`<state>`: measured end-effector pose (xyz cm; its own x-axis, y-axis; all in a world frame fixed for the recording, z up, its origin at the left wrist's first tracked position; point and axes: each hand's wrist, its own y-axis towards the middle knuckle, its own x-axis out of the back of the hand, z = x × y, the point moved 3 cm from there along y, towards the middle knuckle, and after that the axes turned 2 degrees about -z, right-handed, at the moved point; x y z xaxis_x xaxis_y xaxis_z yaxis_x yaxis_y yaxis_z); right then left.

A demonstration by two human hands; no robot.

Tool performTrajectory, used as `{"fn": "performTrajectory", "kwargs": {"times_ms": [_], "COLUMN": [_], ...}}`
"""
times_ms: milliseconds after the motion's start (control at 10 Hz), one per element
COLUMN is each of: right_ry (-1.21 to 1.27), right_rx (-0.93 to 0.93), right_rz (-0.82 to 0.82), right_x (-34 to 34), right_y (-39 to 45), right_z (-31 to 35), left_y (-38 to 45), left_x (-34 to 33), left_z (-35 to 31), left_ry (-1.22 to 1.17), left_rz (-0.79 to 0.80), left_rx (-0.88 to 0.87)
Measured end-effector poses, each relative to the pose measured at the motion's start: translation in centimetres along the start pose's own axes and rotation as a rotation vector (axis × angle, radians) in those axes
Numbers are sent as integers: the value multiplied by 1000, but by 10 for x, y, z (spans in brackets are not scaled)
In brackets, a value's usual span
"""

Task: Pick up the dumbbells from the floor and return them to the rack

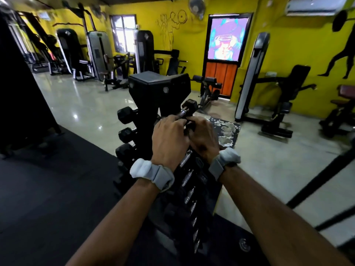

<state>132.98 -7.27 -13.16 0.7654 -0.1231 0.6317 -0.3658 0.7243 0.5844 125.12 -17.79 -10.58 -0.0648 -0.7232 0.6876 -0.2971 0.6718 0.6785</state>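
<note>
The fingers of the left hand (169,139) are curling down over the chrome handle of a hex dumbbell (187,108), and the fingers of the right hand (201,137) are curling over the same handle just beside them, so both hands are gripping it. The dumbbell is sitting at an upper tier of the black vertical dumbbell rack (153,89), its far black head poking out to the right of the rack's upright. Grey wristbands are wrapping both wrists. More dumbbells are resting on the rack: black heads (125,115) are stacking down its left side, and chrome handles (189,177) are running down below the hands. A worn black mat (227,131) is lying on the floor right of the rack.
</note>
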Motion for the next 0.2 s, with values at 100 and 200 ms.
{"fn": "performTrajectory", "kwargs": {"times_ms": [100, 200], "right_ry": [34, 210], "right_rx": [-93, -188], "right_rz": [-75, -110], "right_x": [21, 45], "right_y": [-27, -44], "right_z": [11, 25], "left_y": [-17, -30], "left_x": [36, 71], "left_z": [-9, -15], "left_ry": [-127, -323], "left_rz": [-43, -71], "left_rx": [102, 228]}}
